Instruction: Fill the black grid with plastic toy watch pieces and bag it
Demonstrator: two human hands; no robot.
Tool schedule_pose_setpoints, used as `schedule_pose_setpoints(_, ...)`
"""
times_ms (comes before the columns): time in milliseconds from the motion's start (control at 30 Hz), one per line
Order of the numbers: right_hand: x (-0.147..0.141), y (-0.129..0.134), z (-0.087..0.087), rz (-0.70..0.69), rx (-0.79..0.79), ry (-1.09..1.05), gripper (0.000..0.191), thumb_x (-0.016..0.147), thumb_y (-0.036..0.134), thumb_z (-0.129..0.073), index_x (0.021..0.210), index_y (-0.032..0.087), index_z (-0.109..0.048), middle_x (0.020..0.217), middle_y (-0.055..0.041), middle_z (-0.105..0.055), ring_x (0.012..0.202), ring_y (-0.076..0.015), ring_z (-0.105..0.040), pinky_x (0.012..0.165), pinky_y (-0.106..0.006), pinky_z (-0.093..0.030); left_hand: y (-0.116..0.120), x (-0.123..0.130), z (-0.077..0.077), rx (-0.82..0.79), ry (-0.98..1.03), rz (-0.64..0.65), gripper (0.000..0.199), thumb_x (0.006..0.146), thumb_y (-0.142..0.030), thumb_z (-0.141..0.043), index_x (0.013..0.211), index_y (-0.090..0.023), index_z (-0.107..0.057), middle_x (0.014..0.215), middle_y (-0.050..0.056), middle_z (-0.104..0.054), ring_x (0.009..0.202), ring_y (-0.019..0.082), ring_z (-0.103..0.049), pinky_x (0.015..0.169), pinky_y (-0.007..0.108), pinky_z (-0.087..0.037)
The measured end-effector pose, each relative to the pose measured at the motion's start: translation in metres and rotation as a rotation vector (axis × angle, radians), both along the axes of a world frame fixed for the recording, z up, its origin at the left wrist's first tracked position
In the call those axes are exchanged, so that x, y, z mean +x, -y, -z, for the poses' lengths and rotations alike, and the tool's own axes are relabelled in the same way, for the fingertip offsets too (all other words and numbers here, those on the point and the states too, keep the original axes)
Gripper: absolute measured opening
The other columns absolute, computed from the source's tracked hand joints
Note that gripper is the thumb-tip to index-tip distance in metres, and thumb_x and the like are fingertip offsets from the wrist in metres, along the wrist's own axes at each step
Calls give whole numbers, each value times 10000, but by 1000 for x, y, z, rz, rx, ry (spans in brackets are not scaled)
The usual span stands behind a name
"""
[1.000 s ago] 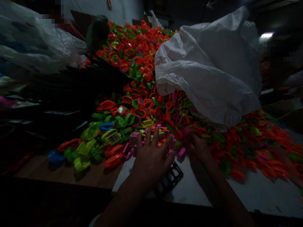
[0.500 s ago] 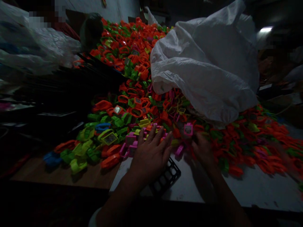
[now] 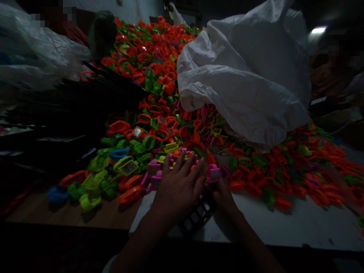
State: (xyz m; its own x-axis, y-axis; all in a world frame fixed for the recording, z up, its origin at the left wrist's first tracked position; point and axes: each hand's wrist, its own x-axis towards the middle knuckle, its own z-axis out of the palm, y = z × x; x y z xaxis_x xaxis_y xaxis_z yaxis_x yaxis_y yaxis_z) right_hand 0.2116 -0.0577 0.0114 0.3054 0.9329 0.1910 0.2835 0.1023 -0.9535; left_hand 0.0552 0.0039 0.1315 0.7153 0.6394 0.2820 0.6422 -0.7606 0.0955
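Observation:
My left hand [image 3: 180, 187] lies with spread fingers over a cluster of pink, yellow and orange toy watches [image 3: 154, 168]. Under and beside that palm is a black grid tray [image 3: 196, 217] with open cells, partly covered by both hands. In my right hand [image 3: 225, 195] is a pink toy watch [image 3: 213, 174] with a square face, close to my left fingertips. The fingers of the right hand are closed at its lower side and partly in shadow.
A large heap of orange and green toy watches [image 3: 159, 49] rises behind. A white plastic sack [image 3: 244, 76] covers its right part. Dark stacked sheets [image 3: 93, 89] and clear plastic wrap [image 3: 48, 49] are on the left. The white board's edge [image 3: 267, 237] runs in front.
My right hand has moved left with the pink toy watch, to just beside my left hand and over the tray's right end. The left hand stays spread on the cluster.

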Motion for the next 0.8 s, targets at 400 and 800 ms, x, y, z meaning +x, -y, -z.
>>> schedule_pose_setpoints(400,-9,-2,2,-60,86,315,320,878,241,-466,1172,178,-575,1033,-106,-714,889,-212,-686,758,-321,-560,-5,22,4,-12,31,29,389,955,-453,-374,1278,-342,-561,1490,72,-376,1401,354,-276,1083,711,-120)
schedule_pose_setpoints(800,64,-57,-64,-61,-2,500,121,805,141,-573,879,156,-667,838,-28,-679,779,-166,-634,743,-301,-524,-3,9,-2,-53,45,203,246,922,-392,-498,1122,-384,-641,1458,12,-443,1344,364,-374,1055,753,-126)
